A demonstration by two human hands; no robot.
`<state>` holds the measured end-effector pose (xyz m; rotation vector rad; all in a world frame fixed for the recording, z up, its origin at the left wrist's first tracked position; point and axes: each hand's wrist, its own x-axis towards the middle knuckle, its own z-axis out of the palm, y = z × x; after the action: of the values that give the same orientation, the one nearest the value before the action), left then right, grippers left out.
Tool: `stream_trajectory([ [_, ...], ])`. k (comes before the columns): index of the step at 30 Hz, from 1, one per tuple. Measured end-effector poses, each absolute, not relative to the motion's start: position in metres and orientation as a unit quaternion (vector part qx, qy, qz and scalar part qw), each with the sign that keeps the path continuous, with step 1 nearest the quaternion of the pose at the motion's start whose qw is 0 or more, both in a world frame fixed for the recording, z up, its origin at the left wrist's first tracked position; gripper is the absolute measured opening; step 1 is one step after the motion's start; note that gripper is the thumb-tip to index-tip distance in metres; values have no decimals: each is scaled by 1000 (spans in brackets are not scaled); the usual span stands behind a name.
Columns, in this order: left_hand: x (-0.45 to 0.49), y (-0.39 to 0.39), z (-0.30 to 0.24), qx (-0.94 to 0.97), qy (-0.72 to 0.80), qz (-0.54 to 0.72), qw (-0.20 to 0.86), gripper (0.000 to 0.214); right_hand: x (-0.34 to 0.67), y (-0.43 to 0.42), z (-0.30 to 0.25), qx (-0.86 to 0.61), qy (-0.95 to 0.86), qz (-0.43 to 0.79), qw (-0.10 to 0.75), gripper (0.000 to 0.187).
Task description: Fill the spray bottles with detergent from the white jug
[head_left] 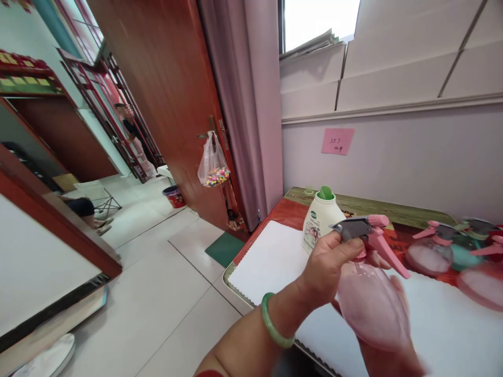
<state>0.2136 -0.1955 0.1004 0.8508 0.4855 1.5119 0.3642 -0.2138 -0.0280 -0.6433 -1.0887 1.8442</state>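
Between my hands is a clear pink spray bottle (369, 303), tilted, with a grey and pink trigger head (356, 228). My left hand (324, 267), with a green bangle at its wrist, is closed around the head and neck, thumb and fingers pressed there. Behind and under the bottle's body, my right hand (387, 351) is wrapped around it, mostly hidden by the bottle. Just beyond my left hand, a white jug (317, 222) with a green spout stands upright on the table. At the right are several more spray bottles (430, 254), pink and teal.
A white scallop-edged sheet (267, 262) covers part of the red table (285, 212). A pink note (338, 141) is on the wall. To the left, a bag of colourful bits (214, 167) hangs from the door handle. Farther off are a bucket (173, 196) and people.
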Motion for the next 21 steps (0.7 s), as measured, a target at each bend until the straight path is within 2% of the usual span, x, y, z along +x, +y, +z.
stream_trajectory([
  [2,214,-194,100,365,208,645,638,34,361,-217,-19,-238,-352,825,372,79],
  [4,213,-193,99,371,217,627,649,35,358,-221,-9,-211,-234,905,287,77],
  [6,210,-191,100,386,232,618,645,37,354,-225,1,-189,-164,932,263,74],
  [7,209,-190,101,393,237,622,635,37,352,-227,6,-188,-159,928,280,73],
  [9,207,-185,103,399,242,644,607,35,345,-230,13,-204,-198,881,378,70],
  [10,206,-182,104,402,242,654,593,32,341,-231,15,-216,-233,837,446,75],
  [12,205,-177,106,414,242,667,571,29,334,-231,20,-230,-286,742,562,98],
  [13,205,-175,107,421,242,670,562,28,332,-229,22,-226,-290,721,587,103],
  [14,205,-173,107,426,242,672,556,28,332,-226,24,-215,-279,732,583,100],
  [16,206,-170,106,433,244,667,555,27,336,-217,26,-186,-227,828,478,92],
  [19,205,-168,104,435,249,654,567,24,346,-203,26,-163,-142,938,271,102],
  [20,205,-167,103,435,250,652,568,24,348,-201,26,-164,-131,945,249,99],
  [21,204,-166,102,435,253,652,568,24,348,-200,25,-168,-133,941,261,93],
])
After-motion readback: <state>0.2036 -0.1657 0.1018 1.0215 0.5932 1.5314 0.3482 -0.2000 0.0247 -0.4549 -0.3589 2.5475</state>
